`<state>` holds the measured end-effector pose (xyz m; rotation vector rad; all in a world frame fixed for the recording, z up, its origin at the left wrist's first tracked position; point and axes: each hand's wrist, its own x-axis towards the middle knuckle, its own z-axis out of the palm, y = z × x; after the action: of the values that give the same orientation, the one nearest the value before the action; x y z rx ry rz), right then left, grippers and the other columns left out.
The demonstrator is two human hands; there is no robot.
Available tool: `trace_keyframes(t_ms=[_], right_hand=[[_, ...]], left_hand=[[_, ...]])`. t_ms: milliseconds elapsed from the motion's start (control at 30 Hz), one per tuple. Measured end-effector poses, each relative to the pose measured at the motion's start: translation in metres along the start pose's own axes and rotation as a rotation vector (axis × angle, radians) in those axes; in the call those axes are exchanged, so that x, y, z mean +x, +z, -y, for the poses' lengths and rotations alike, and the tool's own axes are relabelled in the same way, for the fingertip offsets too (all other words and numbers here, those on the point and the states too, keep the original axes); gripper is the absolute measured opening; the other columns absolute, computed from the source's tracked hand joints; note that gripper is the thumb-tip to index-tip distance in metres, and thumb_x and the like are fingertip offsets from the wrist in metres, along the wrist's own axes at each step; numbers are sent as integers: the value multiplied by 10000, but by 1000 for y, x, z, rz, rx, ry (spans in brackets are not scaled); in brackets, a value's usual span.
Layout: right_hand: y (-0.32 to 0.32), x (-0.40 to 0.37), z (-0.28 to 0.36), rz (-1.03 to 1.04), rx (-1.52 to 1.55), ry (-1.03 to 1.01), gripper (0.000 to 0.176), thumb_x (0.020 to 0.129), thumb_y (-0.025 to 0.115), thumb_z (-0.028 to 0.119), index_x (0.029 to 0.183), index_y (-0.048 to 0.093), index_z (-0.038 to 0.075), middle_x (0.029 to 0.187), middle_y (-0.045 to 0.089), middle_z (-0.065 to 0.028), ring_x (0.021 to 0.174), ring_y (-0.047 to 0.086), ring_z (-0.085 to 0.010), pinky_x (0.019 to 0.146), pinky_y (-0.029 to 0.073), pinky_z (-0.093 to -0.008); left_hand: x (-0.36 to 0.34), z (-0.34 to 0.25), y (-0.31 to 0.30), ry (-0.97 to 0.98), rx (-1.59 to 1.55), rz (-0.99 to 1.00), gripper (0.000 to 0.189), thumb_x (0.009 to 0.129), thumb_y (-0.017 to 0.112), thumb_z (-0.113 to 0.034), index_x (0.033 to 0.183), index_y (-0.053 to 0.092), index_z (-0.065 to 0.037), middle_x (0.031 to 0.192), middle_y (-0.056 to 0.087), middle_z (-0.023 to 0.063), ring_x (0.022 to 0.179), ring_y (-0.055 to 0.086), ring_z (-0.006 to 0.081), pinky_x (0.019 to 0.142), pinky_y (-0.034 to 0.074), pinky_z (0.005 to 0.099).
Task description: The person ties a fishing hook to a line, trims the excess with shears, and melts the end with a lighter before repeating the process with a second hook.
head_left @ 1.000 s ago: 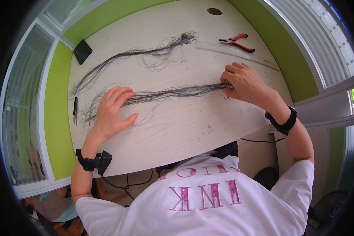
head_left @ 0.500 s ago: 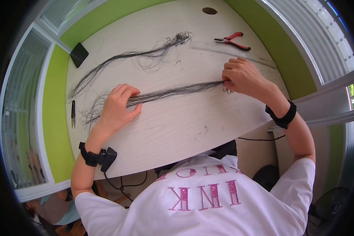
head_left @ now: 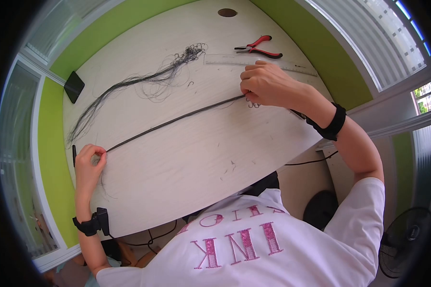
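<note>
A bundle of thin dark fishing line (head_left: 177, 118) is stretched straight and tight across the table between my hands. My left hand (head_left: 90, 165) pinches its left end, and loose strand tips hang below the fingers. At the other end my right hand (head_left: 263, 83) is closed on the bundle, its fingertips partly hidden. Small fish hooks (head_left: 254, 104) stick out under that hand. Farther back lies a second, looser bundle of line (head_left: 115, 87), with a cluster of hooks (head_left: 189, 53) at its right end.
Red-and-black pliers (head_left: 261, 50) and a clear ruler (head_left: 225, 60) lie beyond my right hand. A black-handled tool (head_left: 74, 155) is partly hidden behind my left hand. A dark flat object (head_left: 74, 87) stands at the left partition. One loose hook (head_left: 190, 83) and small scraps lie on the table (head_left: 177, 177).
My left hand has slid leftward and toward me to the end of the bundle and pinched it. The spread strands are now drawn into one tight, narrow line. The view has shifted slightly.
</note>
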<state>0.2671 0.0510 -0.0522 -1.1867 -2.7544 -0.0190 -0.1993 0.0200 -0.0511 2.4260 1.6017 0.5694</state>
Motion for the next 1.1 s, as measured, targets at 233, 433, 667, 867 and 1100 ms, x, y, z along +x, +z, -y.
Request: trace_keyframes(t_ms=[233,433,667,867,1100], right_hand=[[-1,8,-2,42,20,-36,73,693,686,44,675,615,41,684,578,-30,745,550,-199,728,443,-323],[-4,9,-2,72,-13,35,60,661,658,48,623,611,55,666,581,-19,757,577,-221,681,470,-336],[-4,10,1,99,-2,42,69,700,672,32,667,612,32,689,587,-36,745,556,-205,721,453,-321],[-1,7,-3,45,-25,-34,50,678,660,71,643,630,52,693,603,-38,763,579,-232,684,469,-337],[-2,6,-2,17,36,-15,70,688,675,47,664,609,43,695,579,-30,738,548,-210,702,449,-328]], left_hand=[[-3,-3,-3,-26,-36,22,78,719,629,44,761,565,33,761,569,104,710,561,226,657,438,300],[-2,2,-5,-19,-57,22,80,720,623,56,778,571,38,775,565,106,731,556,221,674,433,294],[-12,20,-6,-88,-29,22,67,743,605,54,785,555,39,784,563,83,731,553,185,693,437,275],[-13,8,-15,-104,-7,34,77,739,606,67,794,560,40,795,571,96,742,580,196,704,455,276],[-16,14,-22,-98,36,17,69,744,601,53,793,559,31,768,557,96,738,571,213,685,449,282]])
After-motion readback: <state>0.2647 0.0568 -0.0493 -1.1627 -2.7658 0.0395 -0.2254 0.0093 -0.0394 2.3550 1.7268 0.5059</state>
